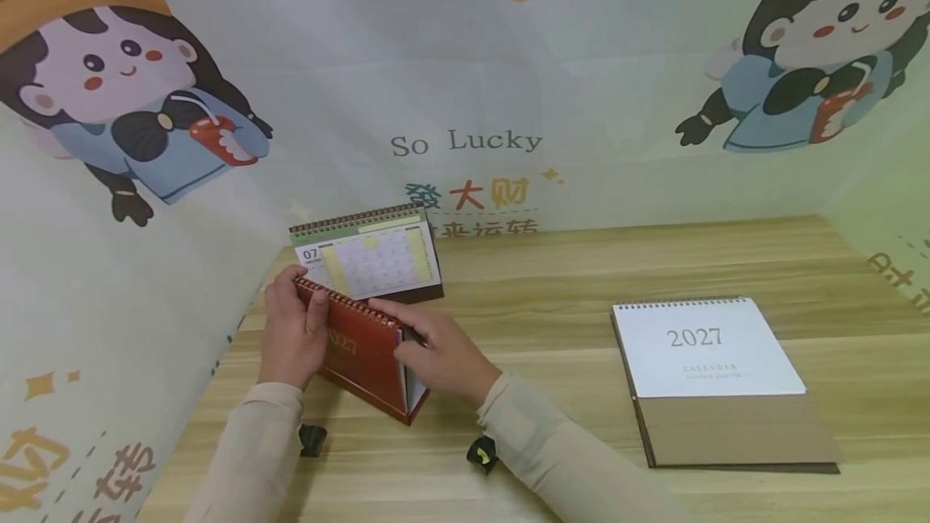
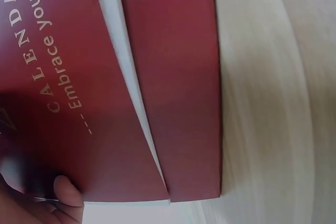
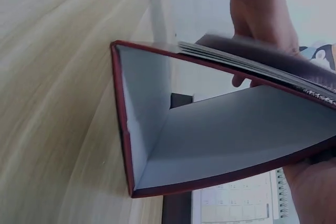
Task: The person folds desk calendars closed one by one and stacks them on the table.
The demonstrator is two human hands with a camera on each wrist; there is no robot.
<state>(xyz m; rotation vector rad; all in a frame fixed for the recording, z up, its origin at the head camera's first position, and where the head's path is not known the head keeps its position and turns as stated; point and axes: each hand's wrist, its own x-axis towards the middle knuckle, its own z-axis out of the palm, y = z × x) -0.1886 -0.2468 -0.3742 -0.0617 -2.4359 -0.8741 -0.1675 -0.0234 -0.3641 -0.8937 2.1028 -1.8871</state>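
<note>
A red spiral-bound desk calendar (image 1: 363, 357) stands as a tent between both hands, its front printed with gold lettering. The left hand (image 1: 294, 333) grips its upper left end, thumb on the front cover side and fingers over the top. At the upper right end the right hand (image 1: 446, 349) holds it, with the index finger along the spiral and the thumb by the side edge. From the right wrist, the calendar's hollow white inside (image 3: 210, 129) shows, with its pages on one sloping side. The left wrist view shows the red cover (image 2: 94, 103) and lower base strip (image 2: 178, 103) close up.
Just behind stands a green-topped desk calendar (image 1: 378, 261) showing page 07. To the right, a white 2027 calendar (image 1: 712, 353) rests on its brown stand (image 1: 734, 430). The wooden table (image 1: 538, 329) meets printed cloth walls (image 1: 617, 103) at back and sides.
</note>
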